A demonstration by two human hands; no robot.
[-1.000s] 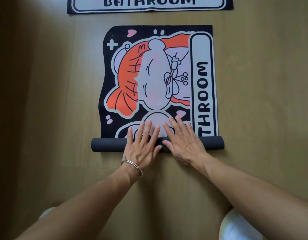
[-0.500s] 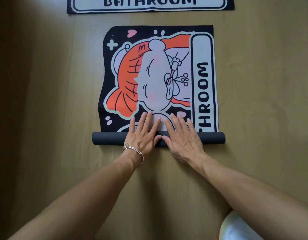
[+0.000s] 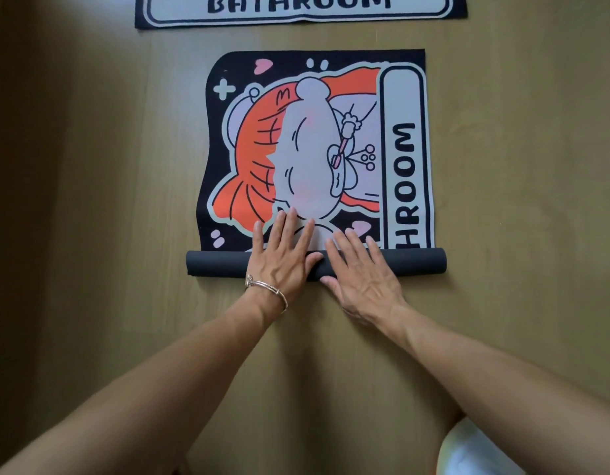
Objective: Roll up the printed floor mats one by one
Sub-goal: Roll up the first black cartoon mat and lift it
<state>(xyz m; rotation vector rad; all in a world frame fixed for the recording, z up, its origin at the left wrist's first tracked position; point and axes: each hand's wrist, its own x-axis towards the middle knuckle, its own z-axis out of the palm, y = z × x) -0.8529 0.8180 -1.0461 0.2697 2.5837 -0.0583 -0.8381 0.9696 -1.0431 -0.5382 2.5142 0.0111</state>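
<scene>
While the black cartoon-printed floor mat (image 3: 310, 149) lay mid-frame on the tan wooden floor (image 3: 91, 200), its rolled end (image 3: 218, 264) (dark grey backing outward) at 6 o'clock, the left hand (image 3: 283, 258) and right hand (image 3: 362, 275) pressed flat on it, fingers spread.

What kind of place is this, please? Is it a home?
Probably an indoor room, perhaps a home; I cannot be sure. The wood-look floor carries a partly rolled cartoon mat and a second BATHROOM mat laid flat.

Mat (image 3: 307, 149): black ground, orange-and-white cartoon print. Roll (image 3: 218, 267): plain charcoal. Floor (image 3: 91, 200): tan wood-grain.
</scene>
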